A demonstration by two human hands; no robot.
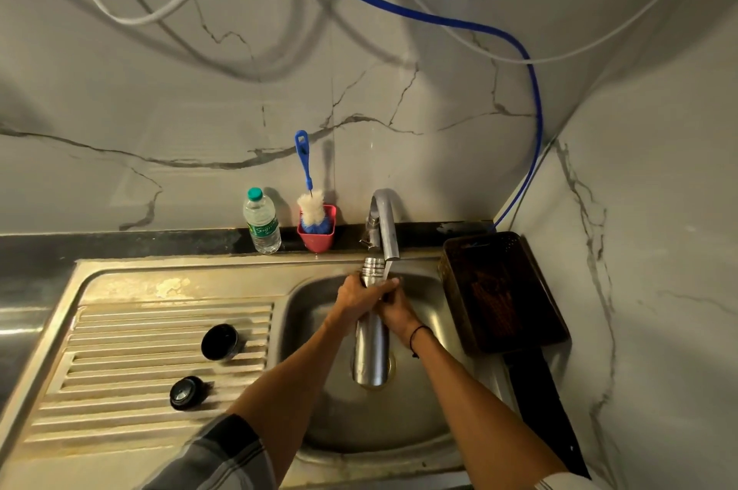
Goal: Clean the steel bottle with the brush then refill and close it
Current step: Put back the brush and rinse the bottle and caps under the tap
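The steel bottle (371, 345) stands upright over the sink basin (399, 417), its open threaded mouth just left of the tap (385, 223) spout. A thin stream of water runs from the spout beside the mouth. My left hand (361, 295) wraps the bottle's neck. My right hand (395, 309) grips the bottle just below it on the right side. The bottle brush (309, 194), blue-handled with white bristles, stands in a pink cup (317, 235) at the back ledge. Two black lid parts (219, 341) (187, 392) lie on the ribbed drainboard (139, 369).
A clear plastic water bottle (261, 219) with a green cap stands left of the pink cup. A dark brown basket (501, 289) sits right of the basin against the marble wall. A blue hose (535, 118) and white cables hang above.
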